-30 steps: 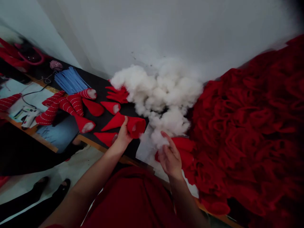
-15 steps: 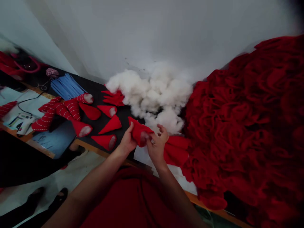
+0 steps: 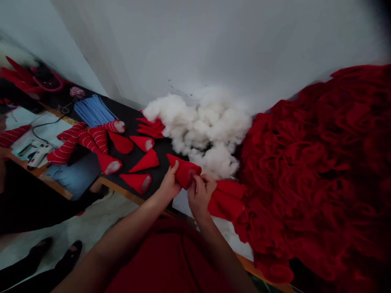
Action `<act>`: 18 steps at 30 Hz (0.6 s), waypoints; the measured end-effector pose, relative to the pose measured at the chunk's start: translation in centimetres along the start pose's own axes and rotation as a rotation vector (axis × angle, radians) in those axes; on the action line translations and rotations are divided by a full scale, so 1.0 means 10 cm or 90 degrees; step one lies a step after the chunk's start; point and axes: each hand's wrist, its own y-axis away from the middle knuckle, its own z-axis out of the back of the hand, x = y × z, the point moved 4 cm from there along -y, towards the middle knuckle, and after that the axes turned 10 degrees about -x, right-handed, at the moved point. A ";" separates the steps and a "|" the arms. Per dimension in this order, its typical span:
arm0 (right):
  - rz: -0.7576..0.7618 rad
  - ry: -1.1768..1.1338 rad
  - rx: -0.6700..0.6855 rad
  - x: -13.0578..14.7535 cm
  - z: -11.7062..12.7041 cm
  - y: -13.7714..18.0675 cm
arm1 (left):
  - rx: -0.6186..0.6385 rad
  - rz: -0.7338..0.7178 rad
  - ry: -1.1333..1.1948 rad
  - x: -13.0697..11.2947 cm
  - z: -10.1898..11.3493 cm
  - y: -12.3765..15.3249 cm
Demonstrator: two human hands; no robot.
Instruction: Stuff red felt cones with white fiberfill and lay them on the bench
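My left hand (image 3: 169,185) is closed round a red felt cone (image 3: 184,171) held just above the black table top (image 3: 131,118). My right hand (image 3: 199,194) is pinched at the cone's open end, its fingertips pushed into the opening; what they hold is hidden. A heap of white stuffing (image 3: 201,126) lies right behind the cone, against the wall. Flat red felt pieces (image 3: 226,199) rest under my right hand on white paper.
Several stuffed red cones (image 3: 136,182) and striped red cones (image 3: 88,138) lie to the left. Blue sticks (image 3: 91,110), a glue gun (image 3: 35,152) and a cable sit further left. A big pile of red felt (image 3: 320,171) fills the right. Someone's black shoes (image 3: 45,252) stand below.
My right hand left the stuffing heap with a tuft and came to the cone's mouth. The cone tilted toward it, and the fingers have since pushed in deeper.
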 end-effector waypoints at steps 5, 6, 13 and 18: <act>0.119 -0.009 0.140 0.07 -0.09 0.10 | 0.068 -0.038 0.012 -0.03 -0.08 0.09; 0.112 -0.015 0.167 0.07 -0.10 0.08 | 0.092 -0.049 -0.005 -0.03 -0.09 0.12; 0.077 -0.110 0.313 0.14 -0.14 -0.07 | 0.219 -0.009 -0.114 -0.02 -0.09 0.25; -0.002 -0.160 0.296 0.09 -0.15 -0.08 | 0.241 0.002 -0.135 0.04 -0.07 0.26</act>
